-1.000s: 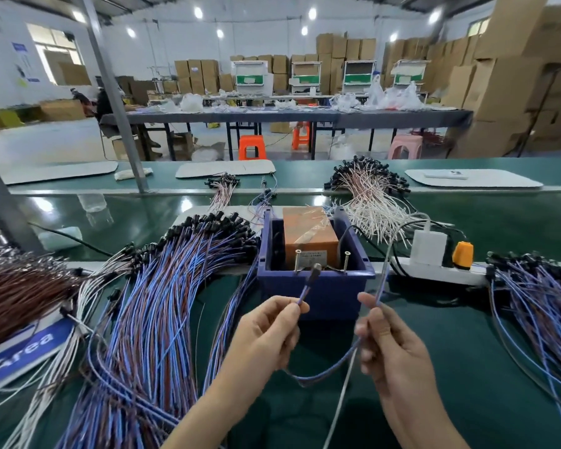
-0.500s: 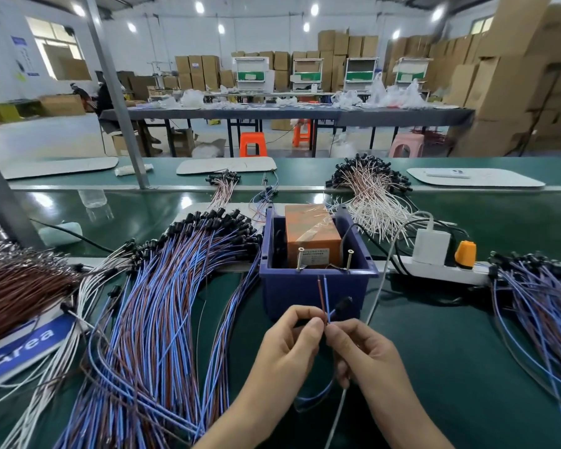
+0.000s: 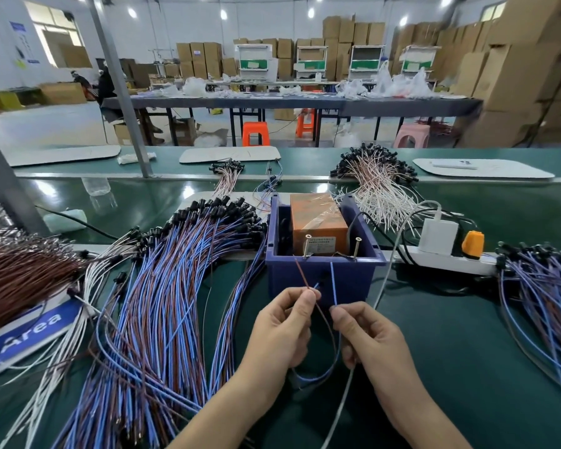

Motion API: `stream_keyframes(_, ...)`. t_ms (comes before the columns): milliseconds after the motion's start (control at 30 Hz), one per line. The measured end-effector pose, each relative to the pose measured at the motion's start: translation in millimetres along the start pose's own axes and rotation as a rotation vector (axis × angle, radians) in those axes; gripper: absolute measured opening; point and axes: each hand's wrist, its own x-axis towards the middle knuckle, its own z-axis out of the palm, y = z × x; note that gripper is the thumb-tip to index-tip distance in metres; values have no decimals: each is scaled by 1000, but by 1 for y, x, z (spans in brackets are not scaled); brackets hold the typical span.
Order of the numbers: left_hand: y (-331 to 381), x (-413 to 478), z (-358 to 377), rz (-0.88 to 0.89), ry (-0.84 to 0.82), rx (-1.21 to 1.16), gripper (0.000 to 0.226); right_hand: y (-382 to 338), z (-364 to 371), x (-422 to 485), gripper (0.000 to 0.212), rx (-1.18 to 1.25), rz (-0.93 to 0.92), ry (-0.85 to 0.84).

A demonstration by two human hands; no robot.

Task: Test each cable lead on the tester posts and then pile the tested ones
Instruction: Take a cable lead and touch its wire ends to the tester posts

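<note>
The left hand (image 3: 282, 328) is pinching the brown lead (image 3: 302, 273) and the right hand (image 3: 366, 335) is pinching the blue lead (image 3: 333, 283), both leads pointing up toward the tester posts (image 3: 306, 246). The brown tip is ending just beside the left post; contact is not clear. The posts are standing inside the front wall of a blue box (image 3: 353, 280) holding an orange tester (image 3: 318, 218). A large pile of blue and brown cables (image 3: 175, 286) is lying toward the left edge of the green tabletop (image 3: 467, 335).

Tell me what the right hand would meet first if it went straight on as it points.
Probably the front wall of the blue bin, just beyond the right hand. The blue lead it pinches points up at the rim, short of the right tester post; depth is unclear in this one view.
</note>
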Motion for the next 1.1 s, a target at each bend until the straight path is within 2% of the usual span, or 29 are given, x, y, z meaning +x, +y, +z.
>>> stream_keyframes(267,3,-2,-4,-15,-38,-20,21,3,-8,3,40,64,14,62)
stream_keyframes(367,5,-1,-4,-59,-51,-118,16,2,-10,5,30,158,33,89)
stream_keyframes(600,4,8,-8,-103,79,-231,18,-1,-11,6,14,272,82,111)
stream_keyframes(867,6,7,-5,-105,84,-219,17,2,-14,5,24,253,79,83)
stream_keyframes(1100,5,6,-4,-108,104,-205,12,2,-15,3,19,272,91,96)
